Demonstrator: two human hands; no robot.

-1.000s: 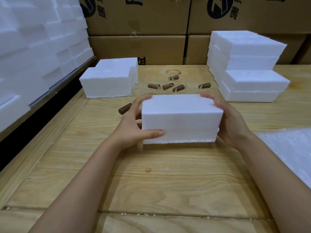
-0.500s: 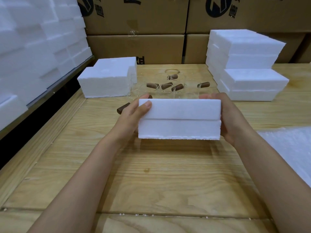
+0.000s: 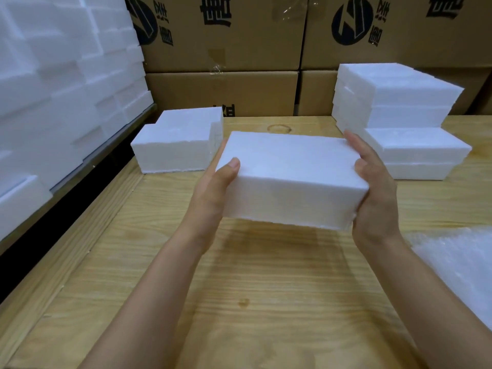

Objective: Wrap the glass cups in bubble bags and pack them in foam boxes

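Observation:
A closed white foam box hangs in the air above the wooden table, tilted with its right end lower. My left hand grips its left end, thumb on the top face. My right hand grips its right end, thumb on top as well. The box hides the glass cups that lie behind it on the table. A pile of bubble bags lies at the right edge.
Foam boxes stand at the back left, and a taller stack of foam boxes stands at the back right. A wall of foam blocks rises on the left. Cardboard cartons line the back.
Both hands have lifted the foam box off the table and carried it up and away from me. It now covers the cups that showed behind it.

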